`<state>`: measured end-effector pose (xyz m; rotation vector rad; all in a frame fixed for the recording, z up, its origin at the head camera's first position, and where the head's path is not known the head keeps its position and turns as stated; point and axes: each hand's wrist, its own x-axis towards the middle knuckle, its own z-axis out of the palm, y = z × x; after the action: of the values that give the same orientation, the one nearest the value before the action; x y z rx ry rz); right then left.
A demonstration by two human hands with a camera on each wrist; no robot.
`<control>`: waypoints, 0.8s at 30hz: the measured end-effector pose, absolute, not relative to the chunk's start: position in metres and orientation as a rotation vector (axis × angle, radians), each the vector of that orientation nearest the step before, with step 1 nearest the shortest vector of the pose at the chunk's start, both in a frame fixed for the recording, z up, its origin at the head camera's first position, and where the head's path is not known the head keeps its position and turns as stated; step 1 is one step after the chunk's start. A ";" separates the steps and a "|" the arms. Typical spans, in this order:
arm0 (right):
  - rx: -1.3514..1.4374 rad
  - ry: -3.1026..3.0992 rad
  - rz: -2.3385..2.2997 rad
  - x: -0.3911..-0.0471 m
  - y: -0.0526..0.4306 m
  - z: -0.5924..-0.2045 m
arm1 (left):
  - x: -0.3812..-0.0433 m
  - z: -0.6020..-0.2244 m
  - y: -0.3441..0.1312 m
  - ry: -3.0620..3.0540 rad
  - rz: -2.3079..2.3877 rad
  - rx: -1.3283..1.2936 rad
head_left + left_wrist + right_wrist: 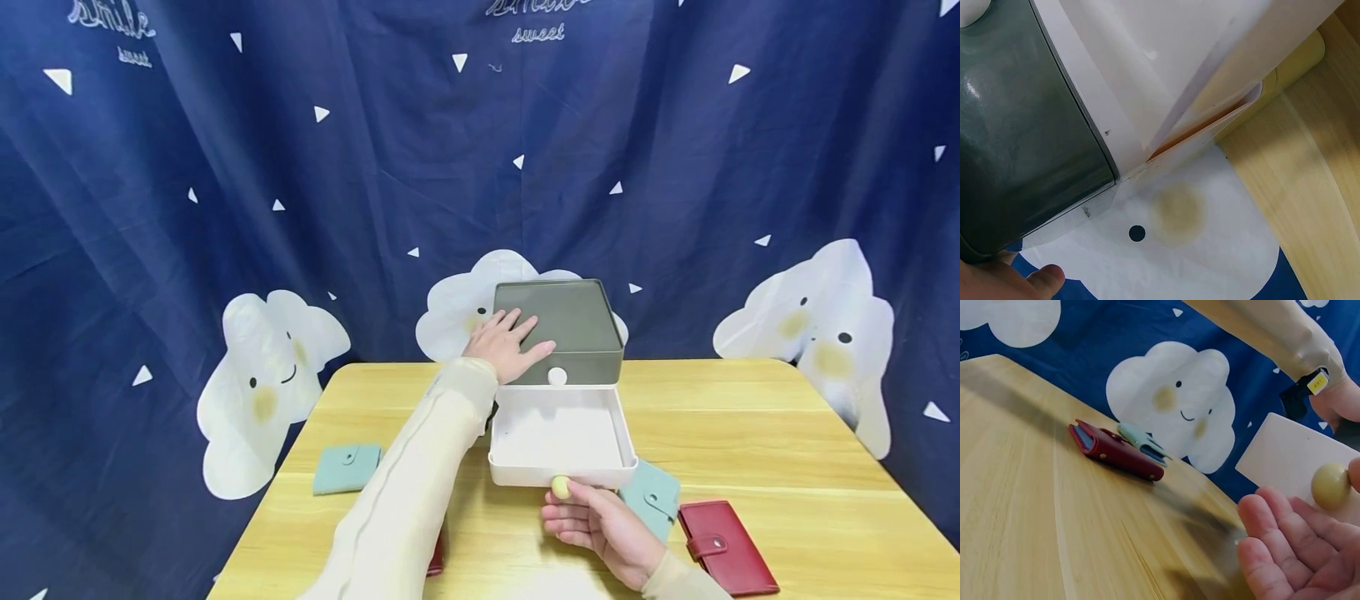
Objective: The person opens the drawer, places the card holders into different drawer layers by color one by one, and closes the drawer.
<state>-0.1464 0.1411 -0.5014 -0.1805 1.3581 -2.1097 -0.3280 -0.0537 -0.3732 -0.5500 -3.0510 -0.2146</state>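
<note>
White drawer (525, 476) stands pulled out, inside exposed; I have the right hand (611, 533) pinching its yellow knob (560, 487), left hand (502, 346) splayed on the grey box (572, 321).

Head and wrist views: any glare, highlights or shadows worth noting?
Head: a bright glare patch on the table at the bottom edge, and little detail inside the pale drawer; left wrist: a small highlight on the dark box; right wrist: soft shadows across the table.

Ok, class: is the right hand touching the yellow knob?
Touching. The right wrist view shows the right hand meeting the yellow knob at its edge, no gap between.
</note>
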 end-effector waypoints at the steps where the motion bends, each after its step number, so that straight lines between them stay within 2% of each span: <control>1: -0.197 1.349 -2.102 -0.146 0.143 -0.501 | -0.328 -0.373 -0.054 -3.049 -0.214 -0.553; 13: -0.356 1.382 -2.009 -0.143 0.173 -0.496 | -0.330 -0.373 -0.055 -3.049 -0.220 -0.555; 24: -0.574 1.364 -1.955 -0.138 0.209 -0.470 | -0.329 -0.373 -0.053 -3.052 -0.198 -0.557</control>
<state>-0.1375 0.2086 -0.4703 -0.5741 1.3640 -1.9546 -0.3285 -0.0530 -0.3727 -0.5571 -3.0522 -0.1981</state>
